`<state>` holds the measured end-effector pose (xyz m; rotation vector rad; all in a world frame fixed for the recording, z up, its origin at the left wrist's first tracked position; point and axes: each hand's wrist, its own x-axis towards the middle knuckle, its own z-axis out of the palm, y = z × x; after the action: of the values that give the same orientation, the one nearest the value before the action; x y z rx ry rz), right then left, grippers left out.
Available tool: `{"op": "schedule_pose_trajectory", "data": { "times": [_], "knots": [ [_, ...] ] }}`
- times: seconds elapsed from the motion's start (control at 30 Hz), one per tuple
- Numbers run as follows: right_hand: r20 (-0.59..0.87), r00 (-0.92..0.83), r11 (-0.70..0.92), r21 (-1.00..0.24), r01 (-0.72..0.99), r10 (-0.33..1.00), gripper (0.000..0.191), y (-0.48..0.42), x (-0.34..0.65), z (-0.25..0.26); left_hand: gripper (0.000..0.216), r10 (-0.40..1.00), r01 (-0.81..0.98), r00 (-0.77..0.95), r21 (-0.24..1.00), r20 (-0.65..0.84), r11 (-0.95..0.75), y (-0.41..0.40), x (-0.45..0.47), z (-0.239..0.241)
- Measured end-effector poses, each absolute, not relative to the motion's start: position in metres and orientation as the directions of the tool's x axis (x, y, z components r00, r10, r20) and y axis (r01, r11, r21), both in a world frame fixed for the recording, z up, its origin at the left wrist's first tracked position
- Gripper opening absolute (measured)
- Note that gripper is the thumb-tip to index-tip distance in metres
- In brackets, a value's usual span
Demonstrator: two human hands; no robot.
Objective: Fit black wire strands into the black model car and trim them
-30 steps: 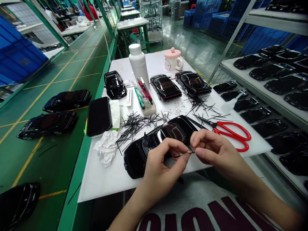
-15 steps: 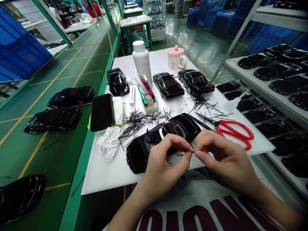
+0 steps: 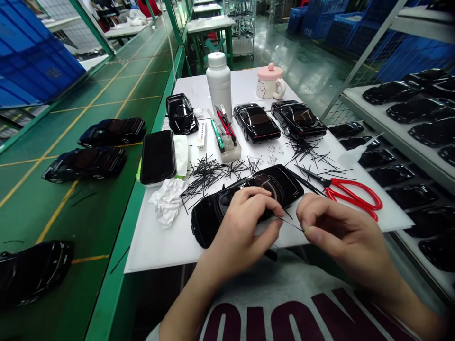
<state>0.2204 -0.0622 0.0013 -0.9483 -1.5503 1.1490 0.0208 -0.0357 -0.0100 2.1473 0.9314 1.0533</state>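
The step in hand looks like fine fingertip handling of a thin, black, flexible strip, stretched between the two hands. The right hand pinches one end between thumb and finger; the left hand is curled around the other end, though whether it grips cannot be told. The next move seems to call for a light, steady pinch. A glossy black model car lies partly behind the left hand; contact is unclear.

Red-handled metal scissors lie just beyond the right hand. Ahead of the left hand are a loose heap of short black strips and crumpled white paper, all on a white tabletop. Farther out stands a white plastic bottle. Left of the hands runs a green, yellow-lined conveyor; right, a metal rack holds more black cars.
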Motion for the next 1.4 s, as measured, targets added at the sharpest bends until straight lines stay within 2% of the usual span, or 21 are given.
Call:
{"op": "schedule_pose_trajectory", "data": {
  "times": [0.2, 0.4, 0.73, 0.8, 0.87, 0.97, 1.1, 1.3, 1.4],
  "knots": [
    [0.236, -0.238, 0.250, -0.968, 0.031, 0.942, 0.014, -0.065, 0.221, 0.001, 0.020, 0.810, 0.467, 0.447, 0.674, 0.379, -0.573, -0.032, 0.019, -0.015],
    [0.235, -0.225, 0.243, -0.970, 0.009, 0.946, 0.014, -0.063, 0.219, 0.001, 0.018, 0.813, 0.456, 0.433, 0.684, 0.389, -0.570, -0.035, 0.017, -0.013],
    [0.252, -0.217, 0.267, -0.963, 0.042, 0.943, 0.011, -0.067, 0.224, -0.004, 0.017, 0.784, 0.515, 0.474, 0.596, 0.400, -0.616, -0.032, 0.020, -0.019],
    [0.288, -0.250, 0.334, -0.928, 0.166, 0.924, 0.017, -0.065, 0.224, -0.008, 0.016, 0.784, 0.511, 0.457, 0.597, 0.420, -0.618, -0.033, 0.021, -0.019],
    [0.320, -0.321, 0.423, -0.841, 0.337, 0.891, 0.028, -0.060, 0.222, -0.014, 0.016, 0.785, 0.514, 0.441, 0.594, 0.436, -0.619, -0.033, 0.021, -0.020],
    [0.371, -0.410, 0.543, -0.686, 0.484, 0.833, 0.028, -0.053, 0.217, -0.025, 0.015, 0.783, 0.522, 0.421, 0.584, 0.458, -0.622, -0.033, 0.022, -0.020],
    [0.485, -0.382, 0.618, -0.608, 0.498, 0.786, 0.019, -0.050, 0.212, -0.034, 0.014, 0.787, 0.520, 0.405, 0.591, 0.465, -0.617, -0.031, 0.023, -0.021],
    [0.576, -0.350, 0.659, -0.511, 0.551, 0.739, 0.021, -0.053, 0.213, -0.035, 0.017, 0.791, 0.516, 0.405, 0.600, 0.458, -0.612, -0.035, 0.023, -0.023],
    [0.558, -0.309, 0.623, -0.553, 0.553, 0.770, 0.018, -0.057, 0.215, -0.034, 0.020, 0.810, 0.519, 0.387, 0.622, 0.440, -0.586, -0.037, 0.023, -0.023]
  ]
}}
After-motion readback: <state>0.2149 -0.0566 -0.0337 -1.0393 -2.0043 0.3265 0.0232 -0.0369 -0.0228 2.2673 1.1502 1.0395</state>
